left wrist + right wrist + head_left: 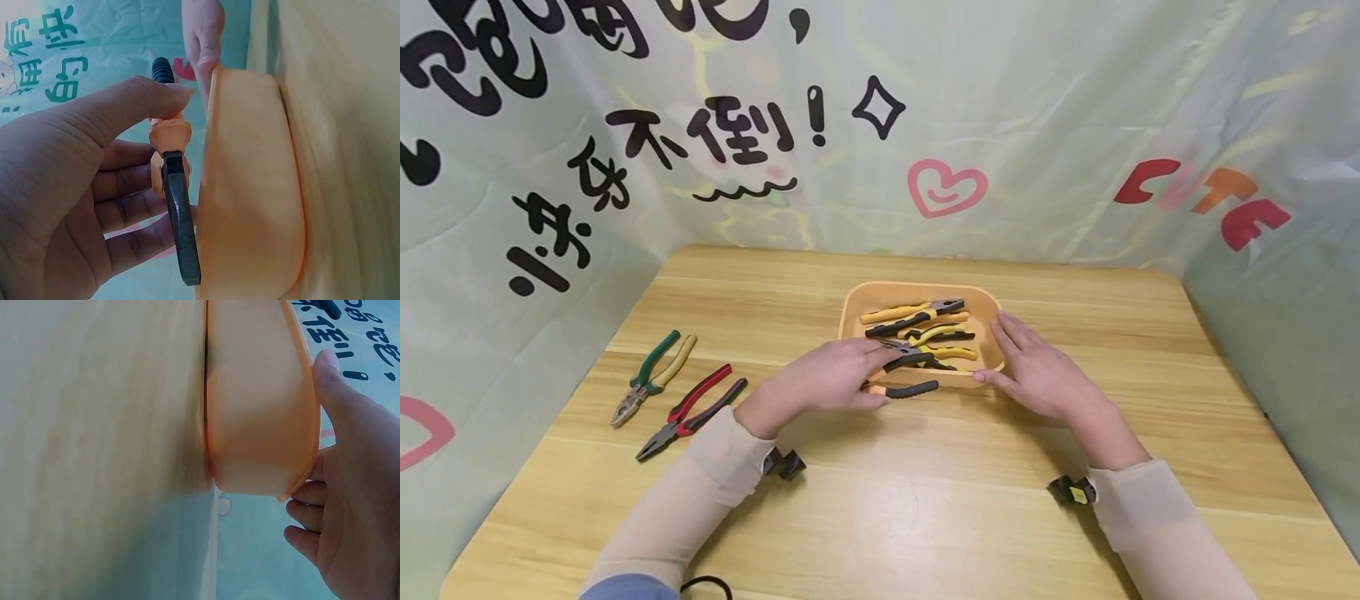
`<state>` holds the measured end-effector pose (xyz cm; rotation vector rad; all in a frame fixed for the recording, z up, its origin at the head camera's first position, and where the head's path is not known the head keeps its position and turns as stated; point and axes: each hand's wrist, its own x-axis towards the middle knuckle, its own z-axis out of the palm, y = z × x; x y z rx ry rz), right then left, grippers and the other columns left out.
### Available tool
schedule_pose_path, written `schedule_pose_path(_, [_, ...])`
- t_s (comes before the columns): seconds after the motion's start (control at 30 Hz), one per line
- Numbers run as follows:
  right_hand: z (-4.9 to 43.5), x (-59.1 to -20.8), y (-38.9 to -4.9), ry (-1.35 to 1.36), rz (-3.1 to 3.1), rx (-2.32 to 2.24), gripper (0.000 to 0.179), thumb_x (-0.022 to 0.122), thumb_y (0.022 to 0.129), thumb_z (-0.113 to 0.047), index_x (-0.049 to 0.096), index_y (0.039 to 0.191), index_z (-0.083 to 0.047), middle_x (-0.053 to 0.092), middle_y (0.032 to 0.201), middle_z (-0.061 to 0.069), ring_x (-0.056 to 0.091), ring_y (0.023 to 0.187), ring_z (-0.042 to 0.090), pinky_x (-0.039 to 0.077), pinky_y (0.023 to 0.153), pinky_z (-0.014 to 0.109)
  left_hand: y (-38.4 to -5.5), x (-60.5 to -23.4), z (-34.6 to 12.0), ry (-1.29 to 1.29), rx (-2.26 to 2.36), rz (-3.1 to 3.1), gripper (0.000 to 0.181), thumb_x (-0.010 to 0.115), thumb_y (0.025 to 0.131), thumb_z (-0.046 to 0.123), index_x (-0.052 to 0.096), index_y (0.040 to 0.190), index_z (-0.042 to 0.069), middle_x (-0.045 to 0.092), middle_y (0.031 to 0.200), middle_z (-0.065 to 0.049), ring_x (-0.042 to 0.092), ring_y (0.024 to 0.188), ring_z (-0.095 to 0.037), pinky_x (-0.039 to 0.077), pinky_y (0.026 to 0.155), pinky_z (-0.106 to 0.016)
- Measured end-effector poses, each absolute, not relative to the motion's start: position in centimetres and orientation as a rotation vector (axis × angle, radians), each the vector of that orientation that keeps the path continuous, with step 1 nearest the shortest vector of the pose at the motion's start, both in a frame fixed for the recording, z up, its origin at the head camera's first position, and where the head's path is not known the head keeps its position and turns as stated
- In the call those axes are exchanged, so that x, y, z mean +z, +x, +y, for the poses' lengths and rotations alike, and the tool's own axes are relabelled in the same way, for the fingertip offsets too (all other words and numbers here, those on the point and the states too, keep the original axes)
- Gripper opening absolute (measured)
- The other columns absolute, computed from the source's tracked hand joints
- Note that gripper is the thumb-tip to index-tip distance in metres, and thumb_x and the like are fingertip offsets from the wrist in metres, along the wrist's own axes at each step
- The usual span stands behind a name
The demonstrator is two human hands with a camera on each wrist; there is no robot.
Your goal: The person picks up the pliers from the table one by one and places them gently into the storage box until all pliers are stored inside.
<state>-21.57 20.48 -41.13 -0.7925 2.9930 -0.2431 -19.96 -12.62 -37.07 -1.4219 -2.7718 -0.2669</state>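
Observation:
My left hand (pixel 842 373) pinches a pair of pliers with orange-and-black handles (pixel 913 389) at the near edge of an orange plastic box (pixel 917 287). In the left wrist view, the thumb lies on one handle of the pliers (pixel 181 219), fingers behind, and the dark jaws point down beside the box wall (pixel 250 187). Inside the box lie several pliers with yellow and black handles (pixel 925 321). At the box's right near corner my right hand (pixel 1045 371) rests on the rim, thumb at the front and extended fingers along the right side.
Left of the box, green-and-cream-handled pliers (pixel 655 371) and red-and-black-handled pliers (pixel 692 412) lie on the wooden table (pixel 910 500). A printed cloth (pixel 1037 100) hangs around the back and sides. A black cable (pixel 707 581) shows at the near edge.

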Motion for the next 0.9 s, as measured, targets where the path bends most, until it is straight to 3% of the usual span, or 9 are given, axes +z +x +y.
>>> schedule_pose_path(0.07, [20.5,-41.2,-21.6,-0.786,2.985,-0.252,0.097,0.039,0.094,-0.068,0.013,0.154,0.004,0.007,0.16,0.024,0.014,0.145,0.041,0.023,0.114,0.055,-20.1,-36.9,-12.6,-1.414,-0.261,-2.778,0.059,0.066,0.092,0.037,0.054,0.138,0.002,0.063,0.109,-0.004,0.054,0.085,-0.013,0.051,0.074,-0.03])
schedule_pose_path(0.3, [20.5,-41.3,-21.5,-0.733,2.967,-0.289,0.101,0.04,0.093,-0.071,0.007,0.155,0.002,0.005,0.161,0.022,0.014,0.145,0.041,0.022,0.114,0.055,-20.7,-36.5,-12.6,-1.402,-0.227,-2.809,0.061,0.065,0.092,0.037,0.051,0.14,0.001,0.062,0.106,-0.004,0.054,0.086,-0.014,0.05,0.075,-0.032])
schedule_pose_path(0.53, [20.7,-41.3,-21.7,-0.763,2.985,-0.315,0.099,0.042,0.093,-0.069,0.01,0.155,0.002,0.008,0.161,0.021,0.016,0.144,0.042,0.023,0.114,0.054,-21.6,-35.9,-12.4,-1.352,-0.212,-2.87,0.062,0.065,0.093,0.039,0.051,0.14,0.002,0.06,0.128,-0.01,0.057,0.114,-0.022,0.049,0.097,-0.037])
schedule_pose_path(0.77, [20.8,-41.4,-21.6,-0.765,2.997,-0.335,0.099,0.044,0.093,-0.068,0.012,0.155,0.002,0.01,0.161,0.02,0.019,0.144,0.043,0.023,0.113,0.055,-22.9,-35.6,-11.9,-1.337,-0.186,-2.898,0.062,0.065,0.092,0.04,0.051,0.14,0.003,0.062,0.112,-0.005,0.056,0.095,-0.016,0.051,0.083,-0.034])
schedule_pose_path(0.9, [20.8,-41.5,-21.7,-0.768,2.997,-0.328,0.1,0.043,0.092,-0.069,0.011,0.155,0.001,0.009,0.161,0.021,0.016,0.145,0.041,0.022,0.114,0.055,-23.7,-35.6,-11.5,-1.343,-0.174,-2.901,0.061,0.065,0.092,0.041,0.052,0.139,0.003,0.062,0.113,-0.006,0.056,0.092,-0.016,0.051,0.082,-0.033])
